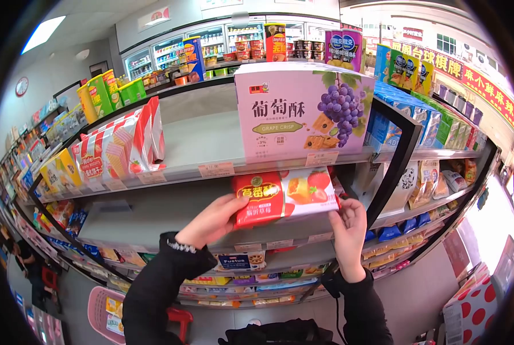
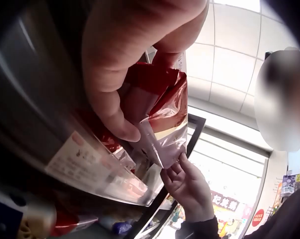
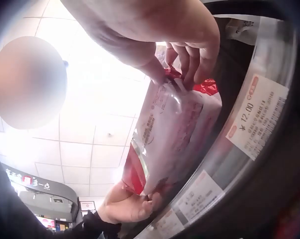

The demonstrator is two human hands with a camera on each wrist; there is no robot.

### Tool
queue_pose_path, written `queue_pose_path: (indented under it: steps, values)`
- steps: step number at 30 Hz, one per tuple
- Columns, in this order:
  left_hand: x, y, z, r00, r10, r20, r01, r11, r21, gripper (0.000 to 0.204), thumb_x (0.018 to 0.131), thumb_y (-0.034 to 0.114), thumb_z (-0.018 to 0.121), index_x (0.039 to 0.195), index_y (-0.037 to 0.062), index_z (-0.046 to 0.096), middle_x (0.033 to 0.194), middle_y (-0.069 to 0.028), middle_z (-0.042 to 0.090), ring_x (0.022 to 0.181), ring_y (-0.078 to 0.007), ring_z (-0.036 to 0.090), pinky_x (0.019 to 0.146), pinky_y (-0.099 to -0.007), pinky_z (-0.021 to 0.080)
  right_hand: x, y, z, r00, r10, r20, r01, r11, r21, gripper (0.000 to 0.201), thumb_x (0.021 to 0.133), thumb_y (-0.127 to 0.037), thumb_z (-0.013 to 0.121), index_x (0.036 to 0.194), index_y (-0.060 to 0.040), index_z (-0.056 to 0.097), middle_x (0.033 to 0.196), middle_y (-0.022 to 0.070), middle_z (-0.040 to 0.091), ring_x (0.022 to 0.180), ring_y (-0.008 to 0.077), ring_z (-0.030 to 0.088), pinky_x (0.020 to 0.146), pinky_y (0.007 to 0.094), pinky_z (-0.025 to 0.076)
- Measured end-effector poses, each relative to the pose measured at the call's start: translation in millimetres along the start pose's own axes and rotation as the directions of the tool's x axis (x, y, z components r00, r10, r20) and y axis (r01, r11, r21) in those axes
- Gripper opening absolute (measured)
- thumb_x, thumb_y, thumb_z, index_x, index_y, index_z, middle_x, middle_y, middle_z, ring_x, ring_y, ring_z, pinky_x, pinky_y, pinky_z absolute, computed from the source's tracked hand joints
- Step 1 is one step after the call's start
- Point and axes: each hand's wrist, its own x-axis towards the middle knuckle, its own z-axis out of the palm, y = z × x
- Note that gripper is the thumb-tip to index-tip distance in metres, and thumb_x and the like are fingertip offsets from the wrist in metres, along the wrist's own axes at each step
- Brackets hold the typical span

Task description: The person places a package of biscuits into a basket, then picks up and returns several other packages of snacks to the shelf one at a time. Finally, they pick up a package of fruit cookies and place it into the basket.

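Note:
A red and white packet of strawberry pastries [image 1: 286, 198] is held between both hands, its printed front facing up toward the head camera. My left hand [image 1: 215, 218] grips its left end, thumb over the front and fingers underneath. At the opposite end, my right hand [image 1: 351, 233] pinches the crimped wrapper; the right wrist view shows fingertips at the red seal beside the packet's pale back [image 3: 167, 119]. In the head view the packet overlaps the front edge of the upper shelf [image 1: 182, 176], just below a large purple grape crisp box [image 1: 306, 115].
Red-striped wafer bags [image 1: 116, 144] stand left on the upper shelf. A black shelf post [image 1: 392, 172] rises close to the right hand. Lower shelves hold more packets, including a blue biscuit pack [image 1: 240, 262]. A pink basket [image 1: 98, 307] and a red stool [image 1: 180, 322] are on the floor.

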Motion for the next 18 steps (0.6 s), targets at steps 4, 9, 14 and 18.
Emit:
queue_pose_path:
  steps: [4,9,14,18]
  values:
    - [35,12,5,1.0,0.024,-0.001,-0.024,1.0,0.014,0.032,0.089,0.018,0.046,0.113,-0.0031,0.043,0.109,-0.0104,0.052,0.098,-0.0143,0.052,0.083,-0.0307,0.044,13,8,11,0.996,-0.084,-0.034,0.085,0.996,0.035,0.027,0.083,0.004,0.047,0.108,0.0011,0.037,0.117,0.0144,0.042,0.11,0.0171,0.043,0.095,0.0288,0.032]
    - [67,13,12,0.991,0.117,0.058,-0.115,0.992,-0.045,0.03,0.089,0.011,0.044,0.118,0.0013,0.042,0.12,-0.0108,0.046,0.107,-0.0192,0.047,0.09,-0.036,0.04,30,19,13,0.992,-0.091,-0.085,0.097,0.992,0.075,0.043,0.083,0.006,0.043,0.123,0.0041,0.028,0.124,0.0174,0.037,0.118,0.0215,0.035,0.101,0.0315,0.025]
    - [80,11,21,0.986,0.155,0.065,-0.155,0.988,-0.003,0.03,0.086,0.006,0.048,0.116,0.0052,0.045,0.117,-0.0072,0.048,0.106,-0.019,0.046,0.088,-0.0407,0.04,58,44,4,0.982,-0.108,-0.155,0.119,0.991,0.067,0.046,0.08,0.007,0.044,0.124,0.0058,0.028,0.12,0.0175,0.039,0.116,0.0217,0.038,0.098,0.0292,0.028]
    - [77,13,32,0.987,0.151,0.051,-0.152,0.988,0.02,0.031,0.084,0.004,0.048,0.115,0.0055,0.046,0.116,-0.0063,0.048,0.107,-0.018,0.044,0.091,-0.0411,0.036,69,61,-1,0.966,-0.133,-0.223,0.113,0.988,-0.102,0.042,0.081,0.004,0.045,0.121,0.0062,0.032,0.114,0.0152,0.044,0.107,0.0195,0.044,0.094,0.0286,0.032]
